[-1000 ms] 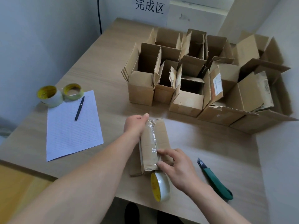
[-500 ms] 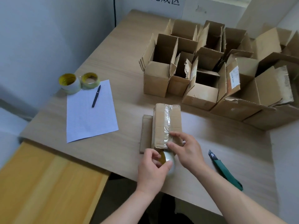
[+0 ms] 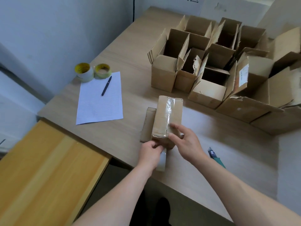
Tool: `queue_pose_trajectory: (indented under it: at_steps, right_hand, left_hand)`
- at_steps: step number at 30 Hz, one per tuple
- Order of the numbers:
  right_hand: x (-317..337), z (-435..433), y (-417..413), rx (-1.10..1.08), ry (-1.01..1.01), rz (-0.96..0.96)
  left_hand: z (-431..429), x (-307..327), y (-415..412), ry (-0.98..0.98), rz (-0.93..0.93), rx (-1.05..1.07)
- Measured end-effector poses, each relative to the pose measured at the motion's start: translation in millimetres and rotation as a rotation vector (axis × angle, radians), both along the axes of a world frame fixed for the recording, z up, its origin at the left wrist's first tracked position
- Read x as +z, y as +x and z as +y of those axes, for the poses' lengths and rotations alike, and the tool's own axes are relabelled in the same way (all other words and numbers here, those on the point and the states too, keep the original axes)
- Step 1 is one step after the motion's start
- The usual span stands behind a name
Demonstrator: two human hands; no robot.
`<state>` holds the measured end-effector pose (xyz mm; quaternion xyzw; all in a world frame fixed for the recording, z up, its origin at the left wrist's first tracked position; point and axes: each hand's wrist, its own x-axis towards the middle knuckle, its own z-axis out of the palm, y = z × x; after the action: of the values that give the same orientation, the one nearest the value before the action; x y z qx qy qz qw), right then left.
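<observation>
A small cardboard box (image 3: 167,115) lies near the table's front edge, a strip of clear tape running along its top seam. My right hand (image 3: 185,144) rests on the box's near end, fingers pressing the tape down. My left hand (image 3: 151,152) grips a roll of clear tape (image 3: 162,160) just below the box's near end. The roll is mostly hidden by that hand. A flat piece of cardboard (image 3: 147,123) lies under the box's left side.
Several open empty cardboard boxes (image 3: 211,62) crowd the back right of the table (image 3: 133,88). A lined sheet (image 3: 100,100) with a pen (image 3: 106,86) and two tape rolls (image 3: 92,71) lie at the left. A green utility knife (image 3: 216,158) lies right of my hands. A yellow bench (image 3: 40,168) stands at the lower left.
My left hand left the box's far end and took hold of the tape roll at the near end. The right hand let go of the roll and stayed on the tape.
</observation>
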<state>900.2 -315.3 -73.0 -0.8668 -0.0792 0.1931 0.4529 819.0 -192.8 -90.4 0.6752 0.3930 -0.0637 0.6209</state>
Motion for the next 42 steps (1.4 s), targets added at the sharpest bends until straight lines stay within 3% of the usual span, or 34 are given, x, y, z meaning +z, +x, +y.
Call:
queue_pose_trajectory:
  at_steps: [2, 5, 8, 10, 13, 16, 19, 24, 30, 35, 39, 42]
  right_hand:
    - [1.0, -26.7, -6.9, -0.043, 0.026, -0.093]
    - [-16.1, -96.4, -20.5, -0.182, -0.303, -0.239]
    - [-43.1, -154.6, -40.8, -0.106, -0.693, -0.065]
    - [-57.4, -173.6, -49.2, -0.043, -0.793, 0.016]
    - [-58.5, -176.5, -50.8, -0.045, -0.663, -0.024]
    - [-35.1, -153.8, -56.1, -0.092, -0.279, -0.153]
    - [-8.7, -122.3, -68.2, 0.065, -0.104, -0.374]
    - [-5.8, -94.7, -63.7, 0.26, -0.179, -0.568]
    - [-2.9, -77.3, -53.2, 0.358, -0.335, -0.658]
    - [-0.5, -69.5, -50.9, 0.355, -0.389, -0.637]
    - [-8.9, -94.3, -57.4, 0.339, -0.288, -0.525]
    - [-26.9, -133.3, -69.0, 0.166, -0.289, -0.379]
  left_hand:
    - [-1.8, -1.2, 0.2, 0.047, 0.02, 0.022]
    - [-4.4, 0.4, 1.7, 0.023, 0.032, 0.043]
    - [-5.9, 2.0, 2.2, 0.013, 0.022, 0.059]
    - [-7.6, 2.6, 2.3, 0.014, 0.012, 0.061]
    - [-9.6, 3.1, 2.8, 0.033, 0.006, 0.059]
    - [-10.3, 3.1, 2.2, 0.059, -0.002, 0.049]
    - [-9.4, 2.2, 0.2, 0.079, -0.015, 0.045]
    - [-8.9, 2.0, -1.2, 0.076, -0.028, 0.029]
    - [-8.8, 1.3, -4.0, 0.107, -0.048, 0.018]
    - [-6.0, 6.0, -3.0, 0.181, -0.028, -0.036]
    - [-5.5, 6.7, -2.2, 0.199, -0.007, -0.042]
    - [-4.3, 5.7, -2.8, 0.2, -0.01, -0.037]
